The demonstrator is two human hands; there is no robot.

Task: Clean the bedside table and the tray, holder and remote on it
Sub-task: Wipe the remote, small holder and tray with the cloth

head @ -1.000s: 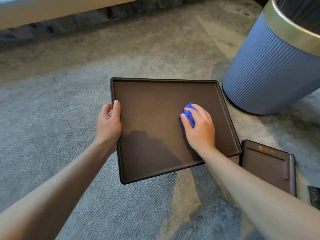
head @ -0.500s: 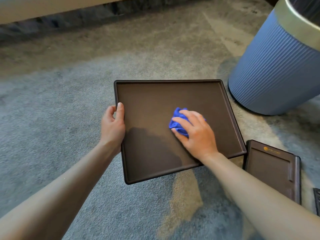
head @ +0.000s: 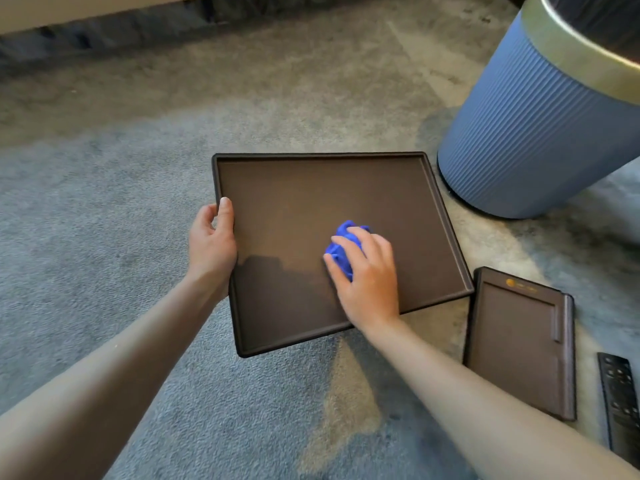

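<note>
A dark brown rectangular tray (head: 311,188) is held above the grey carpet. My left hand (head: 211,244) grips its left rim, thumb on top. My right hand (head: 367,275) presses a bunched blue cloth (head: 341,247) onto the tray's inner surface, a little right of its middle. To the right on the carpet lies a flat brown holder (head: 516,341) with a gold logo. A black remote (head: 620,400) lies at the right edge, partly cut off. The bedside table is not in view.
A ribbed blue waste bin (head: 540,133) with a gold rim stands at the upper right, close to the tray's far right corner. Grey and beige carpet (head: 104,220) covers the floor. A pale ledge (head: 86,8) runs along the top left.
My right hand has slid the blue cloth leftward across the tray, from its right side to nearer the middle. My left hand has kept its grip on the left rim.
</note>
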